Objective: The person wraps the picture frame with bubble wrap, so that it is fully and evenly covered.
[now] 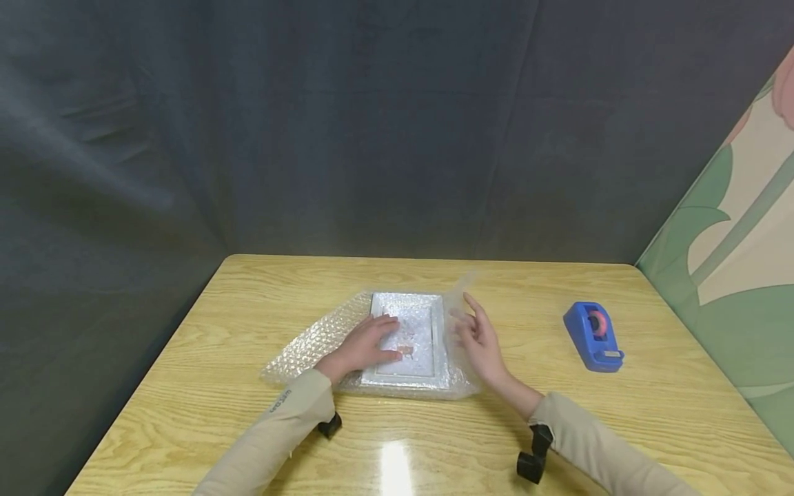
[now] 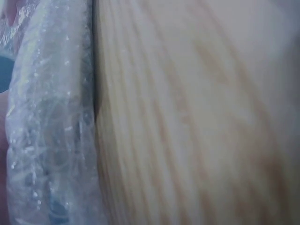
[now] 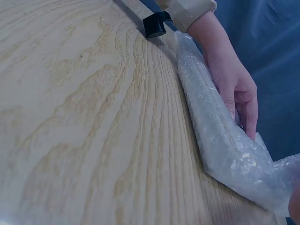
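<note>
Toward the far edge of a wood-grain surface [image 1: 527, 293], about midway between its left and right edges, bubble wrap [image 1: 322, 341] is spread. A pale picture frame [image 1: 424, 337] is set within it, its long axis run from near edge to far edge. The frame's left half is partly covered by the left hand [image 1: 362, 346], the nearer of the two, fingers spread. The right hand [image 1: 480, 344] is held just beside the frame's right long side, index finger extended toward the far edge; whether the wrap's right-hand flap [image 1: 455, 355] is pinched cannot be told. The frame's position, directly left of the right fingers, is judged decisive.
</note>
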A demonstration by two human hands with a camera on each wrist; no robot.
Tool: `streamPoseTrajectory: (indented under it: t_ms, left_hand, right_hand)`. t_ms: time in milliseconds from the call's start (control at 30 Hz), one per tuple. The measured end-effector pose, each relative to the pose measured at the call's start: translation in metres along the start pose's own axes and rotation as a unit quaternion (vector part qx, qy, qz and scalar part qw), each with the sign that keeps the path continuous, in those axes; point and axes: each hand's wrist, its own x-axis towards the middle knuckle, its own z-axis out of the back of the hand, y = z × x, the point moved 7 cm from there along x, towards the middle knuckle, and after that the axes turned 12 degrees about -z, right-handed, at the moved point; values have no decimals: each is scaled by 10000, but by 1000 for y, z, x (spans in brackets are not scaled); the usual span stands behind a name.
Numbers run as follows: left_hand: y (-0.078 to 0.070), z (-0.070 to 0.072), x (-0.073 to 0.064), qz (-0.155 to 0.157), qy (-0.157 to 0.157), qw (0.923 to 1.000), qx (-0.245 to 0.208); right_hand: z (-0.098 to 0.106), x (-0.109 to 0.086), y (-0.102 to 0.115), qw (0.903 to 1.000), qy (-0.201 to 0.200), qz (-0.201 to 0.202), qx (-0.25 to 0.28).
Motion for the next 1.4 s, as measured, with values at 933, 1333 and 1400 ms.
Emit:
streamPoseTrajectory:
  t_ms: [933, 1333, 1400]
  left_hand:
    - [-3, 6, 2, 46, -36, 10000, -40]
    - [-1, 2, 1, 194, 22, 9998, -44]
    - [0, 1, 1, 204, 41, 9998, -23]
  right_hand:
    - [-41, 11, -8, 9655, 910, -1055, -2202]
    - [-38, 12, -14, 9606, 1358, -1292, -2053]
    - [-36, 14, -16, 9615, 1336, -1179, -2091]
